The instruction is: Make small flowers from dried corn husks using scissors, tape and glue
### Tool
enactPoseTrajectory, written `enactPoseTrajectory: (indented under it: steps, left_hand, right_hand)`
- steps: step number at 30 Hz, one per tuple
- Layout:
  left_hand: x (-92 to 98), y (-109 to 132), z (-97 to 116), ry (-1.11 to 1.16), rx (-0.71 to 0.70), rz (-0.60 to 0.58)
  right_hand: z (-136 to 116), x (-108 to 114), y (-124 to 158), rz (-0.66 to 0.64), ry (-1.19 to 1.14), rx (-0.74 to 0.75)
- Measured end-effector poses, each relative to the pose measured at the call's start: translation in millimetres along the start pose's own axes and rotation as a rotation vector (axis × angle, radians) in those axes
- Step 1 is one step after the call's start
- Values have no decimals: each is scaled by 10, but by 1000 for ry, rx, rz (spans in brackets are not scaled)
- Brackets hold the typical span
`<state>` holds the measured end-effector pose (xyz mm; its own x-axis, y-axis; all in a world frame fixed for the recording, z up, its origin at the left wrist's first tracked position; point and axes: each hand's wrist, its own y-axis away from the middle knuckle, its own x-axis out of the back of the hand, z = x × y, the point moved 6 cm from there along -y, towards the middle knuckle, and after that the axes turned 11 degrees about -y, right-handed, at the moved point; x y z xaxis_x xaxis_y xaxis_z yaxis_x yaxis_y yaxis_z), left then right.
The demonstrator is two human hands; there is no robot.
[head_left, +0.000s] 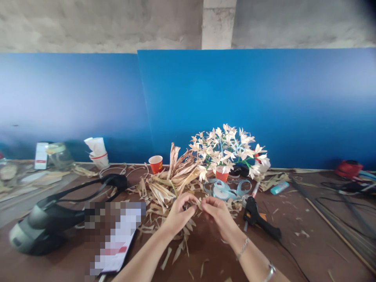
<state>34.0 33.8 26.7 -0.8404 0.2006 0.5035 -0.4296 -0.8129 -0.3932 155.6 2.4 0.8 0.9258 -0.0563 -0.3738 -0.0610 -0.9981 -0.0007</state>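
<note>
My left hand (181, 213) and my right hand (216, 213) meet over the husk scraps, thumbs and fingers closed in a pinch. Between their fingertips is a small pale piece of dried corn husk (199, 204), mostly covered by the fingers. Loose husk strips (158, 213) lie under and left of my left hand. A bundle of dry corn husks (182, 168) rises just behind. Beyond my right hand, a spray of cream husk flowers (225, 149) on green stems stands in a red paper cup (221, 174). A roll of light blue ribbon (221, 190) lies before it.
A black glue gun (258, 219) with a cord lies right of my right hand, near a turquoise tube (279, 188). To the left are a phone (117, 243) and a grey-black headset (44, 227). An orange paper cup (156, 164) and white cups (98, 152) stand along the blue partition (249, 90).
</note>
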Motion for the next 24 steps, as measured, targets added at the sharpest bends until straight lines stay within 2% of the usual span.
enactPoseTrajectory:
  steps: [3,7,12,16,18,24]
  left_hand:
    - [35,20,48,-59,-89,67]
    - [39,33,98,-174,-189,77]
    - [70,2,53,-201,-151,124]
    - [34,-16,35,-183,-91,75]
    - [18,-8,51,-176,-88,57]
    - [31,50,168,-262,-248,90]
  right_hand:
    - [-1,11,7,20,-9,-42]
    - [-3,-13,9,-26,-18,-63]
    - [-29,4,8,-11,31,24]
    - [-31,3,-13,-43,156,149]
    - [-16,29,-32,-18,198,178]
    - [25,95,-42,80,120,62]
